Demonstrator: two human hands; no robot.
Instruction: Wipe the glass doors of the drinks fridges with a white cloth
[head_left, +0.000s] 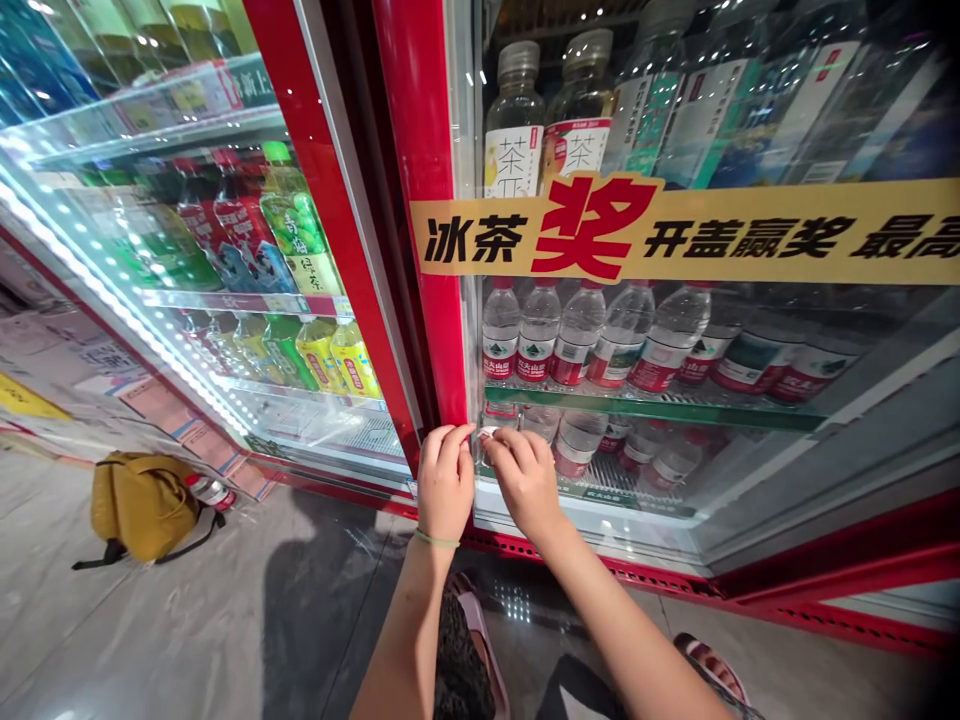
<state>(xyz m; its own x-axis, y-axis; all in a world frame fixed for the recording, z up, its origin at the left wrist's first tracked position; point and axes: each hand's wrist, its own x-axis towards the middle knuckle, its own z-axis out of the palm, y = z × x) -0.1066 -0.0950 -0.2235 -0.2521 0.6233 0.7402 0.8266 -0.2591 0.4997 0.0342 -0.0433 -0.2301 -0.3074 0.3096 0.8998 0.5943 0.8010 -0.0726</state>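
My left hand is up against the edge of the red door frame, fingers curled and pressed together. What they hold, if anything, is too small to make out. Close beside it, my right hand is in front of the glass, with thumb and fingers pinched on a small white scrap. The fingertips of both hands almost meet. Behind the glass, red-labelled water bottles stand on a shelf, with more bottles below, partly hidden by my right hand.
A yellow banner crosses the glass door. To the left stands a lit drinks fridge with bottles on several shelves. On the tiled floor lie a mustard backpack and a bottle, beside stacked cartons.
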